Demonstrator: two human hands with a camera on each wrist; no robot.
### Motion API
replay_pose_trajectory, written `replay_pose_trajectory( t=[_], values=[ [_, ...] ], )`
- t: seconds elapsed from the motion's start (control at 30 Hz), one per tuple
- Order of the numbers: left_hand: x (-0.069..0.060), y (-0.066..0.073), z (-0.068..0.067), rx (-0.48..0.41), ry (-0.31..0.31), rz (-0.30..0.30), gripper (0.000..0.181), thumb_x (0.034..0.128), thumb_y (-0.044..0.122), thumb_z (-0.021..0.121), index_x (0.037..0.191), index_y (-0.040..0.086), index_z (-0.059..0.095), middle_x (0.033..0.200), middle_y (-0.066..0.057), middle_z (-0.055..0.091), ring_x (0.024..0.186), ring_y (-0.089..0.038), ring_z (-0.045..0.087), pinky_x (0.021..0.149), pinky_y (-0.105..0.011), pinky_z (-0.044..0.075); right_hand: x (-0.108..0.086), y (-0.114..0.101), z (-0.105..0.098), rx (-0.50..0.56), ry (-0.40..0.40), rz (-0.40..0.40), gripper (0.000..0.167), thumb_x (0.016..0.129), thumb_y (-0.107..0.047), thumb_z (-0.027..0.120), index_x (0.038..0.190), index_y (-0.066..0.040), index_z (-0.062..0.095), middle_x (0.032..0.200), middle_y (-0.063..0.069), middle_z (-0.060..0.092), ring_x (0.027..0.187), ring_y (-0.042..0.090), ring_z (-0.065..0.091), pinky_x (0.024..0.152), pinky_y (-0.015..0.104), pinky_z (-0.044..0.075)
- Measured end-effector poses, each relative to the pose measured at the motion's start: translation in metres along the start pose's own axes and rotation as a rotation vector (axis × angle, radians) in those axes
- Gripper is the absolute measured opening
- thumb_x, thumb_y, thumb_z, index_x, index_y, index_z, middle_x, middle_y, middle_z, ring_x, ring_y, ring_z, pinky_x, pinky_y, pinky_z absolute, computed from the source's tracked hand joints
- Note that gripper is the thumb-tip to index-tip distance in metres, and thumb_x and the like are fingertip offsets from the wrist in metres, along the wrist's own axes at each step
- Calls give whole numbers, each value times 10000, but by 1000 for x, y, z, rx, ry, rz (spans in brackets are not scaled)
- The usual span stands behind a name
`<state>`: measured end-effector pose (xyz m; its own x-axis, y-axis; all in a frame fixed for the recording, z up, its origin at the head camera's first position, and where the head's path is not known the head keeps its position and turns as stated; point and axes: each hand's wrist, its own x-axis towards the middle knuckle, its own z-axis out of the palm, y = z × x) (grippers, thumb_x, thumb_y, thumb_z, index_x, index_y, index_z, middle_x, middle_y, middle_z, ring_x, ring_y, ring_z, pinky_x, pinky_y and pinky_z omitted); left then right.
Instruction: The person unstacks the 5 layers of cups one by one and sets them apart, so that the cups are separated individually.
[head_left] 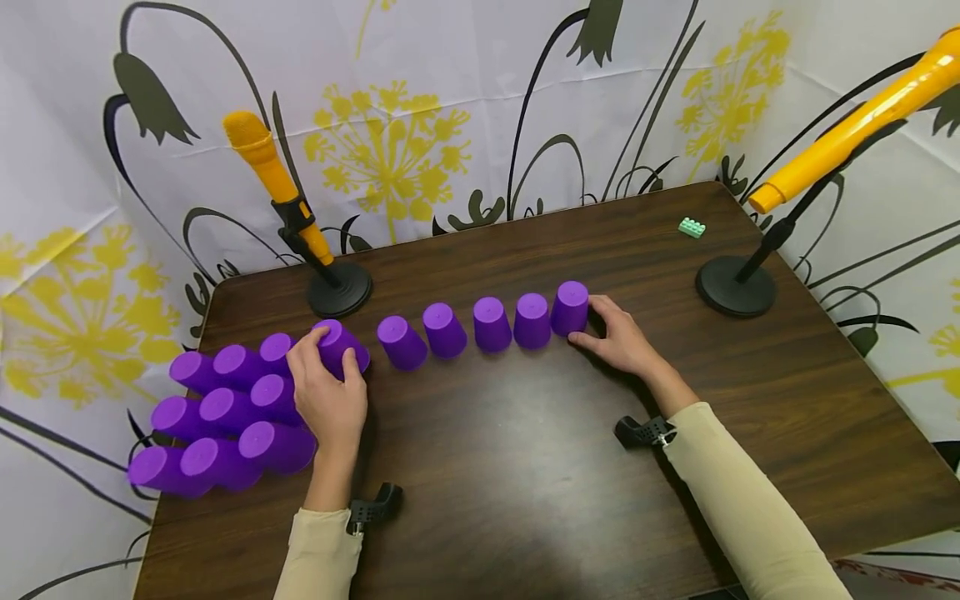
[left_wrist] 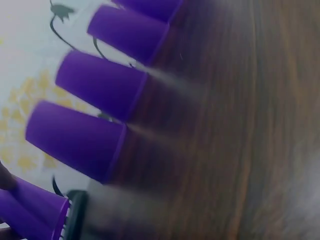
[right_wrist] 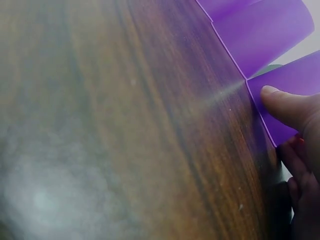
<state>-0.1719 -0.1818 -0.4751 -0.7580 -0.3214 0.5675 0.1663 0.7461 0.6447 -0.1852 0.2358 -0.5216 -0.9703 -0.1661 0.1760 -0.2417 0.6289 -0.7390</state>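
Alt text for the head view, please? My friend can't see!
The left hand grips an upside-down purple cup beside a row of five on a table; the right hand pinches the row's last cup. More cups cluster left; yellow microphones stand behind.

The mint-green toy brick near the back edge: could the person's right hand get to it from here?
Probably yes: the right hand grips the rightmost purple cup and would need to let go, but only bare tabletop shows between hand and toy brick.

Beige sleeves [head_left: 742, 492] end beside black, perforated wrist brackets [head_left: 381, 502].
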Motion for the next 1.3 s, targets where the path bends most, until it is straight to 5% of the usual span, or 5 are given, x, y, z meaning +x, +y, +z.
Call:
replay_pose_trajectory(
  t=[0.33, 0.6, 0.9, 1.07, 1.3],
  values=[
    [5, -20, 17, 0, -41, -54, 409, 855, 46, 686, 1240, 93, 555, 1226, -167, 521, 1127, -395, 541, 894, -544, 431, 1, 2, 1, 1, -1, 4, 604, 863, -230, 764, 1370, -21, 512, 1362, 163, 520, 1306, 331, 447, 1083, 567, 297],
    [3, -20, 12, -6, -55, -47, 435, 848, 76, 670, 1261, 78, 535, 1277, -167, 497, 1160, -353, 525, 898, -519, 437, 0, 3, 2, 1, -10, 10, 612, 864, -240, 764, 1379, -30, 507, 1369, 159, 516, 1309, 328, 445, 1085, 568, 293],
    [2, 13, 5, -74, 63, 210, 432, 818, 46, 644, 1246, 68, 595, 1361, -80, 528, 1222, -274, 524, 887, -492, 493, 1, 2, 0, 4, -4, 13, 614, 864, -240, 764, 1378, -23, 507, 1369, 165, 516, 1309, 330, 445, 1085, 566, 298],
    [-3, 27, 15, -105, -86, 294, 474, 827, 91, 693, 1290, 90, 595, 1325, -79, 561, 1053, -331, 609, 718, -478, 520, 0, 2, 0, 4, -6, 15, 610, 866, -239, 761, 1378, -25, 507, 1374, 165, 513, 1314, 330, 439, 1085, 586, 281],
    [-11, 27, 29, -37, -267, 223, 465, 839, 186, 761, 1278, 149, 613, 1302, -82, 566, 973, -349, 644, 635, -507, 530, 0, 2, 1, -3, -8, 16, 615, 868, -247, 758, 1383, -27, 503, 1380, 167, 510, 1318, 334, 433, 1081, 608, 264]
  ],
)
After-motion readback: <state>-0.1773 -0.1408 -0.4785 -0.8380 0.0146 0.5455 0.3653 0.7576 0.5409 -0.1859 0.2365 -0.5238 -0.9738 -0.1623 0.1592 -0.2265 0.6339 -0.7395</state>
